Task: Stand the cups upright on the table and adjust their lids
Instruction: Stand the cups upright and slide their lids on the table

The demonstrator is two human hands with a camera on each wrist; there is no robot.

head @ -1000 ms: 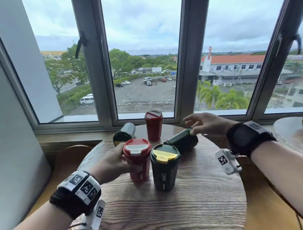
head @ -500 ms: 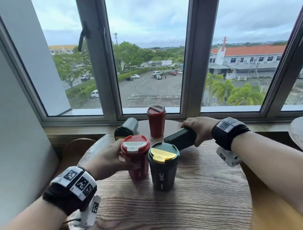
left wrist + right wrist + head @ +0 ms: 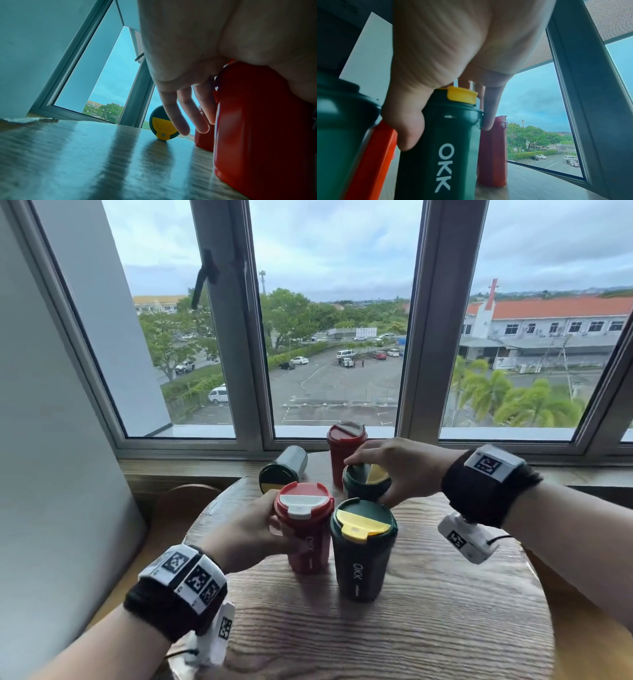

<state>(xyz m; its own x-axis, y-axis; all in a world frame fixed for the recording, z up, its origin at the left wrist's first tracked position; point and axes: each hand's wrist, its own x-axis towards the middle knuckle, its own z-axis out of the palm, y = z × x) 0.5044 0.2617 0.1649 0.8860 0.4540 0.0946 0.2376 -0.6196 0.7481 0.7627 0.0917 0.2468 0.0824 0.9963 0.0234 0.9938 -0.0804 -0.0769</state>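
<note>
Nearest on the round wooden table (image 3: 428, 611) stands a dark green tumbler with a yellow flip lid and white lettering (image 3: 361, 553), upright and untouched by either hand. Just to its left, touching or nearly so, is a red tumbler with a white flip lid (image 3: 305, 525), also upright. The left hand (image 3: 246, 532) holds this cup's body from the left; the left wrist view shows the palm against the red wall while three fingers (image 3: 178, 119) hang straight and a little apart beside it, so the grip looks loose, more a steadying hold than a clamp.

Behind these two, the right hand (image 3: 400, 467) comes down from above on a second dark green tumbler with a yellow lid (image 3: 364, 484). In the right wrist view the thumb and fingers are curled round the cup just under its lid, and the cup stands vertical on its base, its yellow tab towards the wrist.

Further back stands a dark red tumbler with a grey lid (image 3: 346, 446), upright near the window sill (image 3: 205, 467). The one cup not yet standing is a dark green tumbler with a pale base (image 3: 282, 469), lying on its side at the far left. Its long axis runs roughly away from the person, lid end facing them, and it lies just beyond the left hand's fingers, so the left hand looks the better placed to raise it.
</note>
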